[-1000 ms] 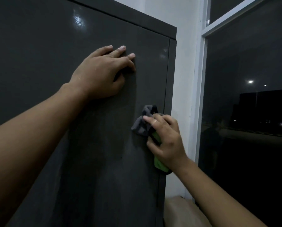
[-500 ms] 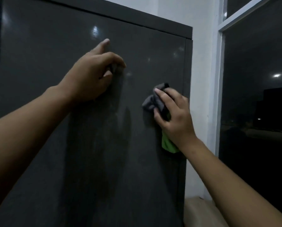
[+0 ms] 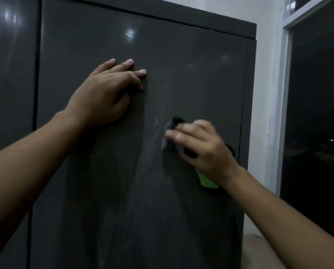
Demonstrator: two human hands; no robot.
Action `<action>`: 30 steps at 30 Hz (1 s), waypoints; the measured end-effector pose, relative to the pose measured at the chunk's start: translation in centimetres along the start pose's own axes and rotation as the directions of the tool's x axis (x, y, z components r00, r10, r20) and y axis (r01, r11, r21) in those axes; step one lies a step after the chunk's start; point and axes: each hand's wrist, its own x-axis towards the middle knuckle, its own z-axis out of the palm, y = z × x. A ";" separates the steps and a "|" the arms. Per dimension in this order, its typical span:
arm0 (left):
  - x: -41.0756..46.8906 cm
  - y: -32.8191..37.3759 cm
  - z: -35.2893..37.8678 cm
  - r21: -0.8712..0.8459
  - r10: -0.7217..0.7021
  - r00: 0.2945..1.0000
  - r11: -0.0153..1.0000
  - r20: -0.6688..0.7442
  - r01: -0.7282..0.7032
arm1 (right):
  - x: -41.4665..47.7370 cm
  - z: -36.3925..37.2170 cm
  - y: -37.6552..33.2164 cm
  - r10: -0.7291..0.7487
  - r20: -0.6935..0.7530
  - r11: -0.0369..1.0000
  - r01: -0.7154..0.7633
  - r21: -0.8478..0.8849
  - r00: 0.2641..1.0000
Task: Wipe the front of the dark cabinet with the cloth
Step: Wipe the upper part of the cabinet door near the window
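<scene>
My left hand (image 3: 104,98) lies flat, fingers released, on the dark cabinet (image 3: 191,74), while my right hand (image 3: 203,152) presses the cloth (image 3: 207,181), grasped in its fingers, against its front.

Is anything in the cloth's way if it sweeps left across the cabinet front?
Only the left hand, flat on the cabinet front up and left of the cloth in the right hand. Nothing else visible.

A white wall (image 3: 263,94) fills the vertical strip at upper right. A white window frame (image 3: 280,113) adjoins the wall on its right side, with a slanting bar across the top. The window glass (image 3: 317,94) is dark; one small point of light (image 3: 331,140) shows through it. A pale ledge (image 3: 255,249) lies below the wall at lower right.
</scene>
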 end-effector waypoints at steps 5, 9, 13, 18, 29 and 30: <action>0.0 0.1 0.0 -0.006 -0.014 1.000 1.000 0.002 0.014 | 4.6 1.4 -0.3 0.330 -0.184 0.943 -0.332 0.020 0.926; -0.2 0.1 0.0 -0.003 -0.004 1.000 1.000 0.008 0.004 | 4.4 1.8 -2.9 0.151 -0.058 0.988 -0.148 0.051 0.987; -0.5 0.2 0.0 -0.004 -0.005 1.000 1.000 0.010 0.005 | 3.0 1.1 -2.8 -0.068 0.099 0.990 0.055 0.130 0.993; -1.1 0.2 0.4 -0.041 -0.027 1.000 0.999 -0.014 0.026 | 6.3 1.4 -1.2 0.314 -0.158 0.949 -0.309 0.059 0.936; -6.1 -0.7 -1.5 -0.156 -0.157 0.987 0.975 0.022 0.158 | 2.1 3.7 -7.9 -0.104 0.114 0.977 0.080 0.200 0.988; -6.9 -1.1 -1.9 -0.122 -0.133 0.989 0.983 0.063 0.140 | 0.9 3.4 -7.9 -0.137 0.133 0.975 0.110 0.195 0.982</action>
